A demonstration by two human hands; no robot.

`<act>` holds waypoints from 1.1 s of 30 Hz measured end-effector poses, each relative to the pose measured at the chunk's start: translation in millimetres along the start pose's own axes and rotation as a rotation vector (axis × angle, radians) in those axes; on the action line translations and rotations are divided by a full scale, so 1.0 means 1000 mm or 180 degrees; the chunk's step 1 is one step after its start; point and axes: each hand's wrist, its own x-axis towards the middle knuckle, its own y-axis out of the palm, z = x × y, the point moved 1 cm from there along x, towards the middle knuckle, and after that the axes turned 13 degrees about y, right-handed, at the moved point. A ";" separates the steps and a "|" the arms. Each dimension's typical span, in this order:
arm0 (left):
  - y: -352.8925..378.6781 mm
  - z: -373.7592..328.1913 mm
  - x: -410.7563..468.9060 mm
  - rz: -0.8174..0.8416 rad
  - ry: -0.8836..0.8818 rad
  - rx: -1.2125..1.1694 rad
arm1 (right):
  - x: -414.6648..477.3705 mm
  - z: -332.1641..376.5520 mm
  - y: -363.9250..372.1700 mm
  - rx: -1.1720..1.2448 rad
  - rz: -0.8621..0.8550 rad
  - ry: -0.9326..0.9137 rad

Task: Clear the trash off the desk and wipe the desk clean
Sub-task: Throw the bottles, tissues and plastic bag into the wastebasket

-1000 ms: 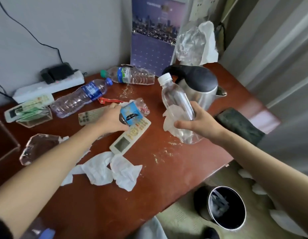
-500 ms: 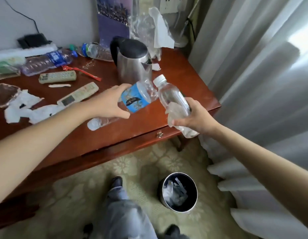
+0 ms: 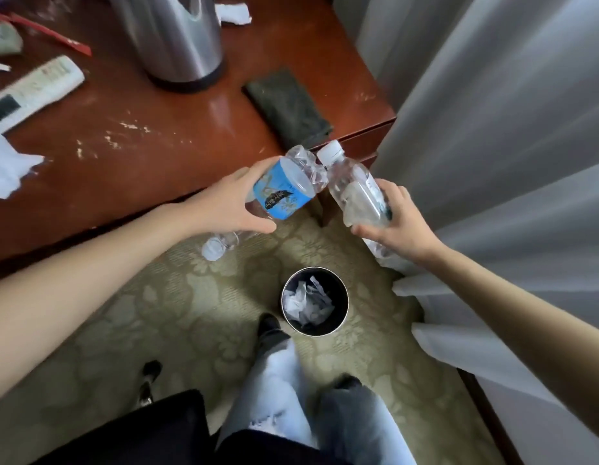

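1. Head view, left hand (image 3: 229, 206): fingers and thumb are wrapped around the middle of a crumpled water bottle with a blue label (image 3: 284, 191). The bottle lies roughly level in the grip, held in the air past the desk edge and above the carpet, not yet over the bin.

2. Head view, right hand (image 3: 397, 226): closed around the lower body of a clear, unlabelled bottle with a white cap (image 3: 353, 189), cap tilted up and away. A wad of tissue appears pressed against the bottle under the same fingers; whether it is a separate piece cannot be told. The two bottles sit just beside each other, possibly touching at the shoulders.

3. Handling, judged: both bottles look empty, so light. The thin walls are soft and dent easily, and the smooth plastic may slip. A mid-body grasp across the label or waist suits them best.

4. Destination: a round metal waste bin (image 3: 343, 293) stands on the carpet below the hands, already holding crumpled paper. Its mouth looks narrow for two bottles at once, so dropping them one at a time seems prudent.

5. Outstanding on the wooden desk (image 3: 197, 135): crumpled tissue (image 3: 6, 172), scattered crumbs (image 3: 123, 134) and a red strip (image 3: 53, 38). The remote control (image 3: 33, 92), kettle (image 3: 170, 35) and dark folded cloth (image 3: 288, 107) appear to be keepers. Wiping is not begun.
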 end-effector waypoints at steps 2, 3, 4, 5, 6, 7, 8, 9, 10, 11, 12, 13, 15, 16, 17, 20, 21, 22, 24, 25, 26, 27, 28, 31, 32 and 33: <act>0.021 -0.002 0.001 0.0006 -0.0035 -0.0041 | -0.002 -0.017 0.001 0.0005 0.0120 -0.0016; 0.032 -0.003 0.001 0.0005 -0.0062 -0.0034 | -0.003 -0.026 0.002 -0.0001 0.0192 -0.0049; 0.043 -0.004 0.000 -0.0010 -0.0086 -0.0024 | -0.004 -0.036 0.003 -0.0001 0.0248 -0.0083; 0.056 -0.005 -0.001 -0.0056 -0.0112 -0.0012 | -0.006 -0.046 0.005 -0.0005 0.0295 -0.0094; 0.070 -0.007 -0.002 -0.0124 -0.0168 -0.0012 | -0.007 -0.057 0.007 -0.0004 0.0322 -0.0102; 0.085 -0.010 -0.004 -0.0209 -0.0253 -0.0018 | -0.009 -0.069 0.010 0.0003 0.0337 -0.0109; 0.102 -0.012 -0.007 -0.0312 -0.0349 -0.0027 | -0.011 -0.081 0.014 0.0021 0.0350 -0.0111; 0.121 -0.013 -0.010 -0.0419 -0.0443 -0.0046 | -0.013 -0.094 0.018 0.0039 0.0389 -0.0123; 0.142 -0.013 -0.012 -0.0512 -0.0536 -0.0082 | -0.015 -0.107 0.025 0.0042 0.0462 -0.0141; 0.163 -0.012 -0.015 -0.0587 -0.0636 -0.0119 | -0.017 -0.121 0.032 0.0044 0.0549 -0.0163; 0.186 -0.009 -0.017 -0.0643 -0.0741 -0.0157 | -0.018 -0.136 0.039 0.0052 0.0630 -0.0174; 0.208 -0.006 -0.019 -0.0698 -0.0841 -0.0198 | -0.019 -0.151 0.047 0.0070 0.0696 -0.0174; 0.248 0.002 -0.021 -0.0815 -0.0992 -0.0283 | -0.018 -0.181 0.066 0.0056 0.0811 -0.0222; 0.266 0.009 -0.021 -0.0842 -0.1056 -0.0323 | -0.017 -0.195 0.076 0.0015 0.0847 -0.0223; 0.282 0.016 -0.020 -0.0854 -0.1105 -0.0367 | -0.014 -0.210 0.087 -0.0029 0.0847 -0.0217; 0.324 0.046 -0.012 -0.0832 -0.1108 -0.0496 | 0.000 -0.251 0.125 -0.0057 0.0847 -0.0233; 0.336 0.059 -0.010 -0.0792 -0.1126 -0.0502 | 0.007 -0.265 0.140 -0.0055 0.0862 -0.0225; 0.348 0.074 -0.007 -0.0770 -0.1143 -0.0493 | 0.015 -0.279 0.156 -0.0038 0.0881 -0.0231; 0.371 0.101 0.002 -0.0798 -0.1171 -0.0476 | 0.033 -0.304 0.188 0.0003 0.0885 -0.0272; 0.383 0.114 0.006 -0.0839 -0.1232 -0.0478 | 0.043 -0.316 0.204 0.0027 0.0877 -0.0270; 0.394 0.128 0.011 -0.0883 -0.1318 -0.0478 | 0.053 -0.326 0.220 0.0052 0.0864 -0.0269; 0.404 0.141 0.016 -0.0944 -0.1397 -0.0474 | 0.062 -0.332 0.235 0.0085 0.0833 -0.0310; 0.413 0.154 0.022 -0.1007 -0.1452 -0.0465 | 0.072 -0.338 0.249 0.0134 0.0782 -0.0344; 0.438 0.189 0.036 -0.1161 -0.1594 -0.0540 | 0.095 -0.350 0.294 0.0328 0.0812 -0.0348; 0.445 0.197 0.040 -0.1195 -0.1651 -0.0529 | 0.103 -0.354 0.308 0.0381 0.0842 -0.0362; 0.453 0.203 0.044 -0.1224 -0.1691 -0.0519 | 0.110 -0.358 0.321 0.0392 0.0898 -0.0366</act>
